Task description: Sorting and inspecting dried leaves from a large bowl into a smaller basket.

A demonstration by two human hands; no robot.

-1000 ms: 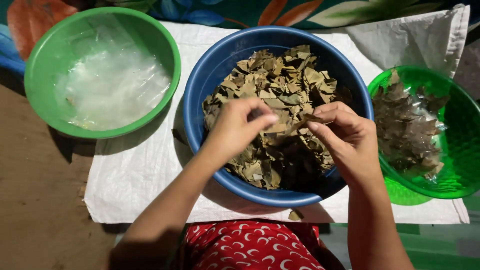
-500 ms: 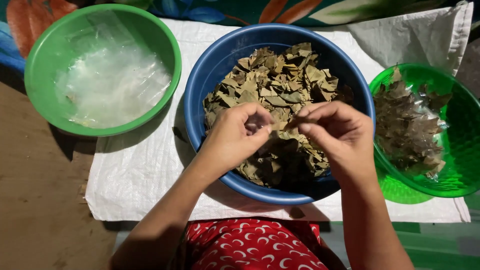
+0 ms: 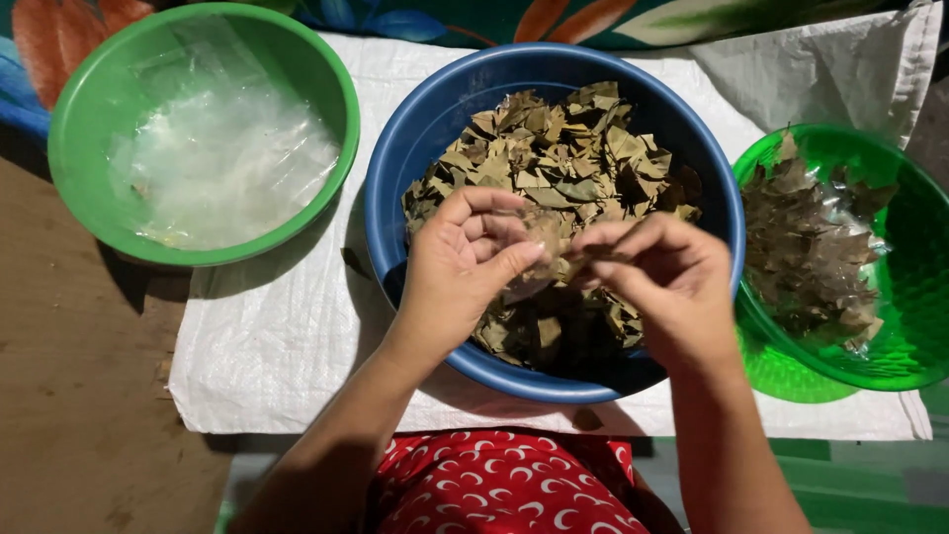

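Observation:
A blue plastic bowl [image 3: 415, 158] in the middle holds a heap of dry brown leaves [image 3: 563, 158]. Above its near side, my left hand [image 3: 460, 272] and my right hand [image 3: 667, 287] meet, both pinching the same dry leaf [image 3: 549, 242] between thumbs and fingers. The left fingers curl around one end of the leaf; the right fingertips grip the other end.
A green bowl [image 3: 79, 119] at the left holds clear plastic sheets [image 3: 222, 163]. A translucent green bowl [image 3: 905, 326] at the right holds several leaves wrapped in plastic. All stand on a white woven sack [image 3: 287, 336] over a brown floor. Red patterned cloth [image 3: 504, 485] covers my lap.
My hands have lifted from the leaf heap and come together, now holding one leaf between them above the blue bowl.

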